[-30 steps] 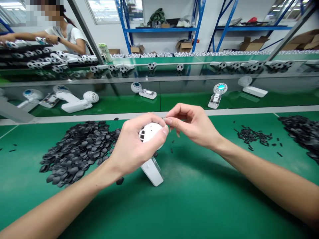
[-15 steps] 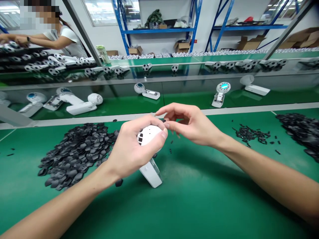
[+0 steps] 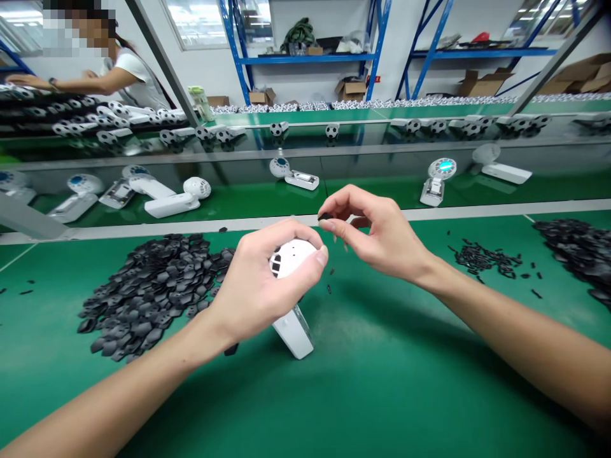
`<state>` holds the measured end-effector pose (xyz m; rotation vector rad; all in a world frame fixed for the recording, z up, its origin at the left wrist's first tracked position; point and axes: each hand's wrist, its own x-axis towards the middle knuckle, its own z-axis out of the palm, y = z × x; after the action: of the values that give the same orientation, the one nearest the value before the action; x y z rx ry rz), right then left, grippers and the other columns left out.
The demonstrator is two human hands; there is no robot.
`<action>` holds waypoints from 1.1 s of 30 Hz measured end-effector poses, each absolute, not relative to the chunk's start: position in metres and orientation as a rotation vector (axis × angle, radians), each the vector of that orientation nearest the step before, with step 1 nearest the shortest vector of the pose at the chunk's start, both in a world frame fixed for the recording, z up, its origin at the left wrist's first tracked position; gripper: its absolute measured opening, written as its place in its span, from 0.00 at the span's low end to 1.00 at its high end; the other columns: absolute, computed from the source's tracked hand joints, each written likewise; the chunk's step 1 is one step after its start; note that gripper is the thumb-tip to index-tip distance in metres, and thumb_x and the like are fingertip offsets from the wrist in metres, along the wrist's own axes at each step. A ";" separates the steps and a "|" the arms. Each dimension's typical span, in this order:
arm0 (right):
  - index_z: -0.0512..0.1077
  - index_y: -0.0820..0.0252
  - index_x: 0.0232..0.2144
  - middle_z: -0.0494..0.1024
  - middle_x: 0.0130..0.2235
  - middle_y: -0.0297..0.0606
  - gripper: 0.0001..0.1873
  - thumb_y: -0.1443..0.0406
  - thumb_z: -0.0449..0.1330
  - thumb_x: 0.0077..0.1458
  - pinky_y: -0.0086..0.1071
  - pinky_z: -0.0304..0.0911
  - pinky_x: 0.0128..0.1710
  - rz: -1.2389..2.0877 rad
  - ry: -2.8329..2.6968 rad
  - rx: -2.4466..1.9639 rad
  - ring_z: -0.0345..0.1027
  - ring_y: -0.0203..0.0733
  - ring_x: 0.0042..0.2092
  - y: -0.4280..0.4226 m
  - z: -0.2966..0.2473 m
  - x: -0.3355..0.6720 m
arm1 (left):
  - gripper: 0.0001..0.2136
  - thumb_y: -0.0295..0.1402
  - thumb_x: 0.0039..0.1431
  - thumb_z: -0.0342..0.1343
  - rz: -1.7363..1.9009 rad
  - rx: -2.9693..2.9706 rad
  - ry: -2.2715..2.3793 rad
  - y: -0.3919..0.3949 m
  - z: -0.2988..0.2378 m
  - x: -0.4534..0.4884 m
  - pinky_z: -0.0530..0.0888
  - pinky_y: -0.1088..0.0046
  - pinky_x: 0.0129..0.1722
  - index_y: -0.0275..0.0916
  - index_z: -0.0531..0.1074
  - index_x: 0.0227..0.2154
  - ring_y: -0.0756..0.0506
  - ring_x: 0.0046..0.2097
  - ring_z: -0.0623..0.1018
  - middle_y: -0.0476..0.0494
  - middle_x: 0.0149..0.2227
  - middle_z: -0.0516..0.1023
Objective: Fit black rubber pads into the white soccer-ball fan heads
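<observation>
- Well, my left hand [image 3: 265, 280] is clenched around a white plastic handheld fan [image 3: 292, 257], with my fingers and thumb wrapped over its smooth domed head; dark rectangular slots show at the edge of my palm.
- Below that hand, the fan's boxy white handle [image 3: 292, 332] slants down, and its lower end appears to rest on the surface [image 3: 382, 394], a matte green mat.
- My right hand [image 3: 382, 235] is partly open, near the fan but apart from it. Its thumb and forefinger pinch a small black piece [image 3: 325, 217], while the other fingers curve loosely.
- Left of my left hand lies a wide heap of dark grey angular pieces [image 3: 153, 286], flat and matte, perhaps rubber. One stray black piece [image 3: 231, 349] sits just below that wrist.
- Just below my right fingertips, a tiny black bit [image 3: 329, 289] lies on the green.
- Right of my right hand is a loose scatter of narrow black strips [image 3: 484, 259], and farther right, a denser dark heap [image 3: 573, 257].
- Well ahead of both hands, more white fans [image 3: 172, 203] lie on a raised glossy tier; one [image 3: 442, 167] shows a glowing teal disc.
- Far beyond my left hand, a co-worker's hand [image 3: 28, 79] reaches over rows of white parts.
</observation>
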<state>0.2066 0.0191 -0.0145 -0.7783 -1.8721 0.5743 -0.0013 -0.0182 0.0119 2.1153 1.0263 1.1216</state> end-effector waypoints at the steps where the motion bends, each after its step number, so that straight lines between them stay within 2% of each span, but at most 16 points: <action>1: 0.76 0.59 0.39 0.81 0.35 0.32 0.02 0.68 0.67 0.66 0.26 0.68 0.30 0.602 -1.849 -0.781 0.74 0.34 0.34 0.019 -0.014 0.206 | 0.07 0.33 0.64 0.61 1.158 2.103 1.022 -0.018 0.010 -0.002 0.71 0.77 0.27 0.38 0.78 0.31 0.50 0.30 0.78 0.48 0.31 0.82; 7: 0.76 0.59 0.35 0.84 0.34 0.32 0.09 0.65 0.73 0.62 0.28 0.70 0.29 0.760 -1.720 -0.774 0.77 0.35 0.31 0.016 -0.011 0.203 | 0.07 0.31 0.65 0.59 1.331 2.065 0.921 -0.020 -0.003 -0.003 0.73 0.75 0.30 0.38 0.77 0.31 0.49 0.31 0.80 0.49 0.30 0.82; 12: 0.76 0.60 0.34 0.86 0.35 0.33 0.10 0.63 0.74 0.62 0.29 0.71 0.28 0.791 -1.689 -0.776 0.78 0.35 0.30 0.014 -0.010 0.200 | 0.07 0.29 0.66 0.59 1.406 2.127 0.829 -0.027 -0.004 0.001 0.76 0.73 0.36 0.38 0.76 0.31 0.48 0.36 0.81 0.48 0.32 0.82; 18: 0.77 0.57 0.32 0.85 0.33 0.33 0.08 0.66 0.71 0.64 0.32 0.72 0.31 0.605 -1.678 -0.790 0.79 0.38 0.32 0.010 -0.007 0.201 | 0.06 0.29 0.66 0.59 1.412 2.129 0.805 -0.028 -0.004 0.003 0.76 0.72 0.37 0.37 0.77 0.31 0.48 0.36 0.81 0.46 0.33 0.82; 25: 0.76 0.53 0.32 0.83 0.33 0.31 0.08 0.68 0.71 0.63 0.33 0.74 0.31 0.434 -1.685 -0.792 0.79 0.39 0.31 0.008 -0.008 0.202 | 0.07 0.31 0.66 0.59 1.368 2.023 0.924 -0.021 -0.004 -0.001 0.73 0.74 0.29 0.38 0.77 0.31 0.50 0.29 0.77 0.49 0.30 0.81; 33: 0.76 0.52 0.33 0.84 0.33 0.33 0.08 0.66 0.71 0.64 0.37 0.75 0.31 0.427 -1.672 -0.781 0.79 0.41 0.31 0.010 -0.009 0.202 | 0.08 0.32 0.67 0.59 1.329 2.077 0.911 -0.027 0.002 0.001 0.76 0.70 0.35 0.40 0.77 0.31 0.47 0.33 0.80 0.46 0.32 0.83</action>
<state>0.2023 0.0096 -0.0091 -0.7809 -1.6719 0.4275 0.0013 -0.0274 0.0018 2.0775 0.9114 1.3285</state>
